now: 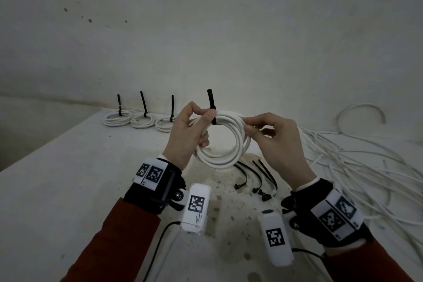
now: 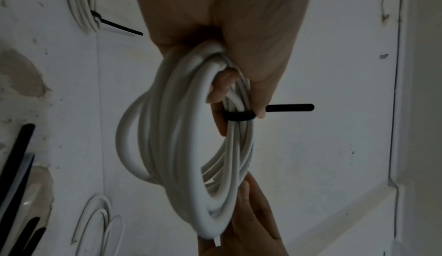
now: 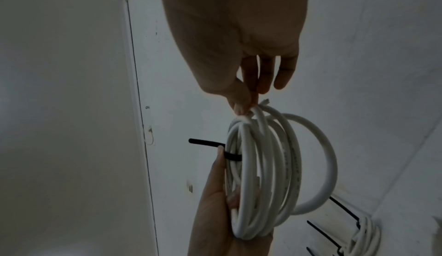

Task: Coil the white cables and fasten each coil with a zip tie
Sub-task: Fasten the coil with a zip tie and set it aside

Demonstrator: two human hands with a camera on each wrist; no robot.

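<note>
Evidently the left hand [image 1: 186,131] grips the white cable coil [image 1: 220,142] at its nine o'clock side, thumb pressed beside the black zip tie [image 1: 211,107] at twelve, so the loops stay bunched. The right hand [image 1: 273,137] pinches the coil at three o'clock, seemingly steadying a loose cable end. Held upright above the table [image 1: 68,178], the coil looks round, several smooth turns thick, its tie tail sticking straight up.

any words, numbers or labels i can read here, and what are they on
No readable words or numbers.
Wrist bands: black-and-white square marker patterns, no letters.
Wrist camera housings: the same kind of pattern; scribbled pen marks beneath one, illegible.
Held cable coil: faint print along the jacket, too blurred to read.
</note>
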